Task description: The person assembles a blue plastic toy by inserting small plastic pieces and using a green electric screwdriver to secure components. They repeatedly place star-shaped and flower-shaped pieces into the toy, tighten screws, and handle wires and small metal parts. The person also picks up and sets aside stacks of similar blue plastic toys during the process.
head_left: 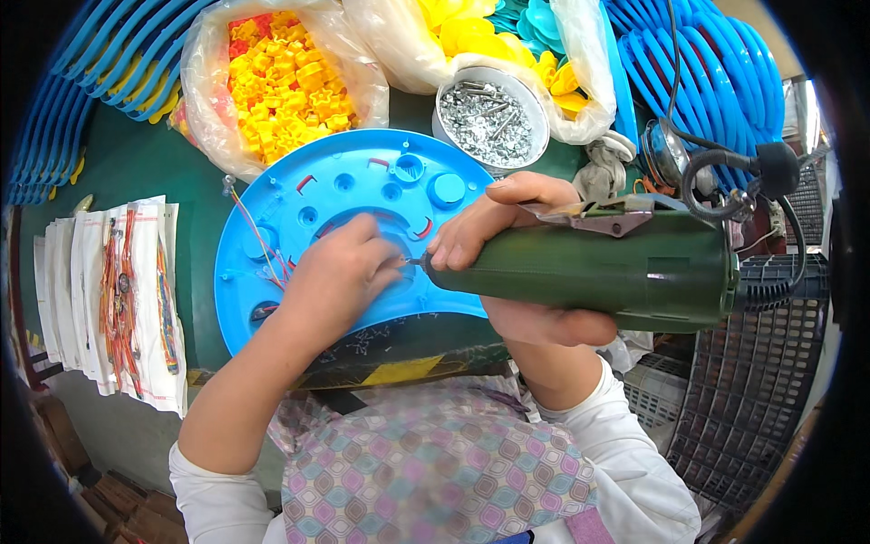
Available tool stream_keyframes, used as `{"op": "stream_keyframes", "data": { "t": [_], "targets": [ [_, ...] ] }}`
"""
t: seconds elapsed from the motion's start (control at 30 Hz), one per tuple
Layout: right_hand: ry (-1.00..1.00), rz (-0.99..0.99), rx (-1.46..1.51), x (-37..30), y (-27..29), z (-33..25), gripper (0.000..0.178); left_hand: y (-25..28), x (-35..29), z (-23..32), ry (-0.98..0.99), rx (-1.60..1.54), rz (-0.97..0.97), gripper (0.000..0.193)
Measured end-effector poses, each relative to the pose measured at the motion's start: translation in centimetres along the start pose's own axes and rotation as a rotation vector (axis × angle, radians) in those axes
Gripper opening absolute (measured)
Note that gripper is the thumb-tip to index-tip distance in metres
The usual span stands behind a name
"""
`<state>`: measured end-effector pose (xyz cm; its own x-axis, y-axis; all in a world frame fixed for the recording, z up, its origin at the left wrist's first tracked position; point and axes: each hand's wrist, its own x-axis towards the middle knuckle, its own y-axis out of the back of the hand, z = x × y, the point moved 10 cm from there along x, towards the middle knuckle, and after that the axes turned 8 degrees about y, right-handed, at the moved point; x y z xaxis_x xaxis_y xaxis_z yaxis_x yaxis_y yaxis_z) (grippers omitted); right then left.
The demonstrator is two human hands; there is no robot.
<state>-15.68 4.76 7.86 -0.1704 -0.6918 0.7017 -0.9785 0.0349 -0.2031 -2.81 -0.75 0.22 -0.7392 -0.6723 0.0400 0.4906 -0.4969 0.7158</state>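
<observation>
My right hand (471, 227) wraps round a dark green cylindrical power screwdriver (580, 276), held almost level with its tip toward the left. The fingers of my left hand (335, 276) are pinched together right at that tip. Whatever lies between them is too small to make out. Beneath both hands is a curved light-blue plastic shell (362, 150) with round posts and recesses, lying on the green table (195, 295). Small red pieces (306, 184) sit in it, and thin coloured wires (254, 228) run over its left side.
Behind the shell stand a bag of yellow star-shaped pieces (304, 86) and a white bowl (539, 150) of screws. Wire bundles (118, 308) lie on white sheets at left. Blue plastic parts (716, 72) are stacked at both far sides. A cable (797, 245) trails from the screwdriver.
</observation>
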Motion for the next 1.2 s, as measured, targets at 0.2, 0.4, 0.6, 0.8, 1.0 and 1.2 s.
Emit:
{"op": "stream_keyframes", "data": {
  "t": [0.2,0.4,0.6,0.8,1.0,1.2],
  "targets": [
    [-0.344,0.040,-0.038,-0.7,-0.6,2.6,0.121,0.2,0.0,0.0,0.013,-0.017,0.004,0.013],
    [-0.244,0.058,0.076,-0.6,-0.4,2.6,0.134,0.2,-0.1,0.0,-0.011,-0.027,0.008,0.014],
    [-0.194,-0.029,0.453,-0.9,-2.8,-0.6,0.119,1.0,-0.6,-0.4,0.006,-0.126,0.046,0.019],
    [-0.551,0.019,0.284,-7.5,-4.9,2.4,0.117,2.0,-1.3,-1.2,0.202,-0.311,-0.068,0.016],
    [-0.414,0.105,0.263,-6.0,-4.0,1.1,0.117,3.4,-3.5,-1.0,0.002,-0.248,-0.047,0.018],
    [-0.138,0.102,0.340,-1.8,-2.7,-2.2,0.113,1.9,-4.1,2.3,-0.156,-0.181,-0.240,0.017]
  ]
}}
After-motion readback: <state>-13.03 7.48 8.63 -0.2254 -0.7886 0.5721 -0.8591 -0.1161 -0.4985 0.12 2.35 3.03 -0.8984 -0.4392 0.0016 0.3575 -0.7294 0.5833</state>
